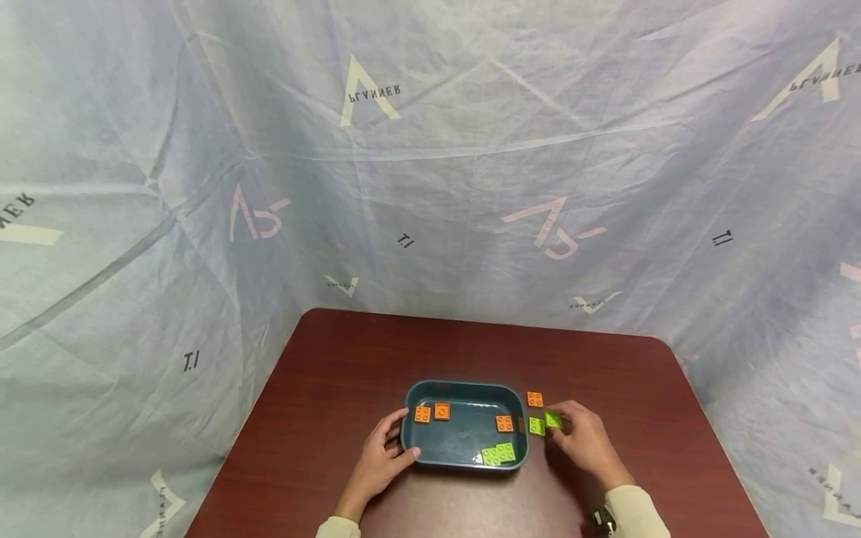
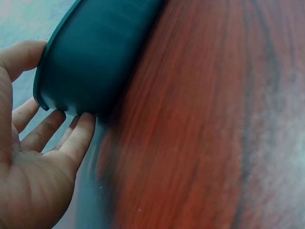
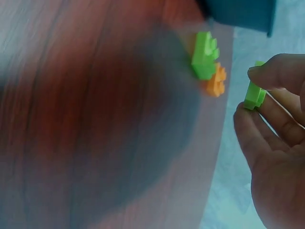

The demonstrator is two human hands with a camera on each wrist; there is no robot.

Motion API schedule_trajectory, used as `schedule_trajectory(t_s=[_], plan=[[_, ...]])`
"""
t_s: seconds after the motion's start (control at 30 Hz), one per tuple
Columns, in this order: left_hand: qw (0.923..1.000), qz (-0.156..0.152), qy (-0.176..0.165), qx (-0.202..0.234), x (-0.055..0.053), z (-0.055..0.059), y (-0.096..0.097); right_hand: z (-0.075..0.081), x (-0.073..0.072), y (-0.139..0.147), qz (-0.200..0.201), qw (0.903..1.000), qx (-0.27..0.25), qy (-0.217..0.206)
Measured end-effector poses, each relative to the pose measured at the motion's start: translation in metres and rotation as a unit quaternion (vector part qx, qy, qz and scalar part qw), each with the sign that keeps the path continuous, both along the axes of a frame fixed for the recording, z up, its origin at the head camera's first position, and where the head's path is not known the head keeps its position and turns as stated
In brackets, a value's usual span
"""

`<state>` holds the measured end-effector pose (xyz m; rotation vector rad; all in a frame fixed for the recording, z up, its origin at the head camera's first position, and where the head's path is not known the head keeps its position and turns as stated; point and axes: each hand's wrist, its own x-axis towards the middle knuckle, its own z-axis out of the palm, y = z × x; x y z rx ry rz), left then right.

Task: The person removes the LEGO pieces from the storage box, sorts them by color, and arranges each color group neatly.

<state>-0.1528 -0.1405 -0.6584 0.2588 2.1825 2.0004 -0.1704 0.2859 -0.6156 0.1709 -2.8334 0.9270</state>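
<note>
My left hand (image 1: 378,459) grips the left end of a dark teal tray (image 1: 464,385), thumb and fingertips against its rim and outer wall (image 2: 95,52). To the right of the tray, my right hand (image 1: 587,441) pinches a light green toy building brick (image 3: 255,95) between thumb and fingers, above the table. Beside it, a second green brick (image 1: 536,427) lies close to the tray's right wall, with an orange brick (image 1: 534,399) just behind. Inside the tray are three orange bricks (image 1: 504,424), two at the left and one at the right, and green bricks (image 1: 498,453) touching at the front right.
The dark red wood-grain table (image 1: 336,373) has rounded far corners. Grey-white printed sheets (image 1: 444,187) hang behind it and on both sides. A dark wristband (image 1: 602,519) shows at the right cuff.
</note>
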Motion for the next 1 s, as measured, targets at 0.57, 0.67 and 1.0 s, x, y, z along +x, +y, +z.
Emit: schedule_trajectory(t_s=[0.57,0.67,1.0], plan=[[1.0000,0.006,0.004,-0.005,-0.001,-0.001,0.001,-0.020,-0.005,0.021,0.005,0.9985,0.039,-0.037],[1.0000,0.006,0.002,-0.005,-0.001,-0.002,0.001,-0.023,-0.005,0.021,0.003,0.9983,0.042,-0.039],[0.9999,0.010,0.002,-0.004,0.000,-0.006,0.001,-0.029,-0.004,0.023,0.001,0.9976,0.054,-0.043]])
